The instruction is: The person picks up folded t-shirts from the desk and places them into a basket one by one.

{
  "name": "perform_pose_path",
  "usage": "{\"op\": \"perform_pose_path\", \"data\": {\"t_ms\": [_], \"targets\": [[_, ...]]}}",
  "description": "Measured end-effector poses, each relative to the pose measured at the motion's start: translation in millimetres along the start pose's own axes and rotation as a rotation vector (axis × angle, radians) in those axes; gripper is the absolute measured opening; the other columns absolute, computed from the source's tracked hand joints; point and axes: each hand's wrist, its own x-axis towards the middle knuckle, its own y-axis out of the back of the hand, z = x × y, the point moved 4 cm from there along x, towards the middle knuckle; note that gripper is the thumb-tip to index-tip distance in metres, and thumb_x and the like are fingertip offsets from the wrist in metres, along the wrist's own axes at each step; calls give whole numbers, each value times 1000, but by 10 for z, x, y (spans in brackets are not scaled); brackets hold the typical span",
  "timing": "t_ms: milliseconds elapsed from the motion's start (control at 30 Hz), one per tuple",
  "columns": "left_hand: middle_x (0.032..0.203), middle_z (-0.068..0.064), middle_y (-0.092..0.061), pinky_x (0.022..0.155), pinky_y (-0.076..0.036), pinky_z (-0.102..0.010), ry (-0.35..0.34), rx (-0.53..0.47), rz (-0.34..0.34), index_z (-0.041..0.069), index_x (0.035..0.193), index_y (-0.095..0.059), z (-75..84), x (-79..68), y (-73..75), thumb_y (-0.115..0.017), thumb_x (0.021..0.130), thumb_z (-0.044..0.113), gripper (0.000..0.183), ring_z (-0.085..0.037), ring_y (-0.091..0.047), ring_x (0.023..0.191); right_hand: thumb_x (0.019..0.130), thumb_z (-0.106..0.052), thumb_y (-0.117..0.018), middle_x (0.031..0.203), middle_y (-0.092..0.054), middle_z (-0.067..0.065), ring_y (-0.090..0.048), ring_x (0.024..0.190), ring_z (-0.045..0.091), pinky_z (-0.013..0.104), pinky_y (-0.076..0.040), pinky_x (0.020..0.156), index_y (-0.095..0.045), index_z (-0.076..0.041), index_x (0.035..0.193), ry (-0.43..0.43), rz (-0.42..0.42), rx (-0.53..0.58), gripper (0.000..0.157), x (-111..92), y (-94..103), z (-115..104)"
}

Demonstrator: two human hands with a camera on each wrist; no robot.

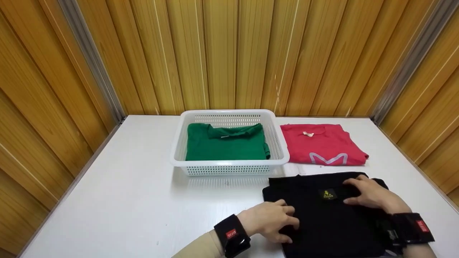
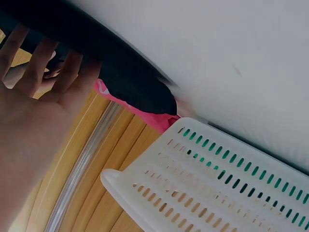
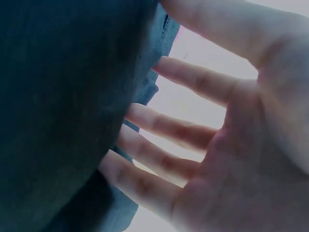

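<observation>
A folded black shirt (image 1: 333, 218) with a dark label (image 1: 327, 194) near its collar lies at the front right of the table. My left hand (image 1: 270, 219) rests its spread fingertips on the shirt's left side. On the upper right part of the shirt, my right hand (image 1: 374, 193) touches the cloth with fingers apart. The right wrist view shows the fingers (image 3: 169, 128) of that hand fairly straight, tips against the dark cloth (image 3: 67, 106). In the left wrist view, the left fingers (image 2: 67, 72) reach onto the black cloth.
Behind, a white plastic basket (image 1: 229, 163) holds a folded green shirt (image 1: 226, 145). Right of the basket lies a folded red shirt (image 1: 322, 143) with a grey zigzag print. The white table (image 1: 125, 200) meets wood-patterned walls (image 1: 218, 53) at the back and sides.
</observation>
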Motion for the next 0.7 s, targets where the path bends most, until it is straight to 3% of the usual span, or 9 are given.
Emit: {"op": "perform_pose_path", "data": {"t_ms": [367, 600, 700], "targets": [[96, 15, -55, 51, -33, -15, 48, -107, -53, 40, 102, -65, -105, -357, 43, -69, 75, 60, 34, -6, -47, 88, 74, -36, -78, 102, -54, 11, -55, 93, 30, 49, -49, 81, -60, -4, 117, 86, -48, 30, 56, 16, -27, -356], [92, 18, -55, 55, -36, -17, 98, -171, -146, 42, 96, -68, -160, -462, 80, -75, 68, 58, 33, -3, -49, 90, 75, -39, -76, 108, -57, 10, -56, 99, 29, 48, -48, 84, -60, -7, 118, 115, -81, 68, 55, 29, -25, -463], [92, 20, -58, 56, -39, -17, 124, -238, -137, 39, 98, -70, -213, -459, 95, -74, 71, 56, 32, 0, -53, 88, 78, -35, -75, 107, -60, 11, -59, 95, 28, 40, -50, 81, -60, -5, 116, 151, -49, 93, 51, 26, 8, -425]]}}
